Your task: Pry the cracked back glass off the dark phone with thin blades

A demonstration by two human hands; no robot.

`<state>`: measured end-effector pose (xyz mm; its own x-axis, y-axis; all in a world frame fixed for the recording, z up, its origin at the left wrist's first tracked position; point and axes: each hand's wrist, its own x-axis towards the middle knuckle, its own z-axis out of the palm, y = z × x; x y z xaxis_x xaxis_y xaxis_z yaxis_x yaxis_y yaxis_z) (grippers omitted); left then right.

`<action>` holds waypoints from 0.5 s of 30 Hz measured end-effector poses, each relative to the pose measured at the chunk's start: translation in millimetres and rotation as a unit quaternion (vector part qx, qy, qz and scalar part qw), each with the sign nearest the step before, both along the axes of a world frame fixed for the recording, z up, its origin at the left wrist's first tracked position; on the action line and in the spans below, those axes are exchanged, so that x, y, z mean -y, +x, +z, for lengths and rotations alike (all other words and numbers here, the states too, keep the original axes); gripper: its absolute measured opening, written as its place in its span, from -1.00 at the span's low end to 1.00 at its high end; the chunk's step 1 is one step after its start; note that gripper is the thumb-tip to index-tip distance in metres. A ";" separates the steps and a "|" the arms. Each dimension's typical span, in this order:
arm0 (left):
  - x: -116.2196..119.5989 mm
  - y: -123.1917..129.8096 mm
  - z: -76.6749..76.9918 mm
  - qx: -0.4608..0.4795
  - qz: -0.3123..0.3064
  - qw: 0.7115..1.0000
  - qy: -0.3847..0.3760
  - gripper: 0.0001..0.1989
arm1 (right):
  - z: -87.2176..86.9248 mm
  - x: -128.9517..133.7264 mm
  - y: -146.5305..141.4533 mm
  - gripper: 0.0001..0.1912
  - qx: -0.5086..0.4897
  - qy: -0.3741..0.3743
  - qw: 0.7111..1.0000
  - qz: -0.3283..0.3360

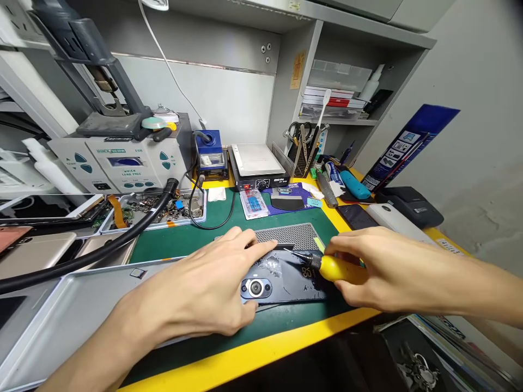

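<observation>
My left hand (204, 283) is closed over the left end of a dark blue smartphone (292, 288), with its index finger stretched along the far edge and the thumb at the near edge. The phone lies back side up, its round camera ring (256, 287) showing and its back cracked and wrinkled. In my right hand (376, 267) is a tool with a yellow handle (335, 268), a black collar and a thin metal tip. That tip points left at the phone's far edge, near my left index finger; whether it is inserted there I cannot tell.
A perforated grey plate (304, 234) lies behind the phone on the green mat (163, 239). At left are a metal tray (93, 294), a tray of circuit boards (196, 207) and a thick black hose (134, 245). A heating plate (261, 160) and soldering station stand behind.
</observation>
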<state>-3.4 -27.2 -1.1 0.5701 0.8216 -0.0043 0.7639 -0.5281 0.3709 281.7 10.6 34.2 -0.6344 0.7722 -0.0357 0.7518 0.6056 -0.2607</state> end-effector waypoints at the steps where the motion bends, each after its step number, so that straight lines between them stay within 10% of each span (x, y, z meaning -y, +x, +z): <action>1: 0.4 0.0 0.6 0.000 -0.002 1.000 0.002 -0.22 | 2.4 -1.7 -4.7 -0.85 0.032 -0.022 0.999 0.016; 15: -0.4 -2.2 -1.9 0.007 -0.009 1.000 -0.005 -0.20 | 27.3 -13.3 -26.6 -0.76 0.167 -0.081 0.983 0.011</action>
<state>-5.5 -26.7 -2.9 0.5849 0.8111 -0.0046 0.7491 -0.5380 0.3866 255.0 23.9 61.5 -0.5825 0.7263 -0.3649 0.7995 0.5930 -0.0959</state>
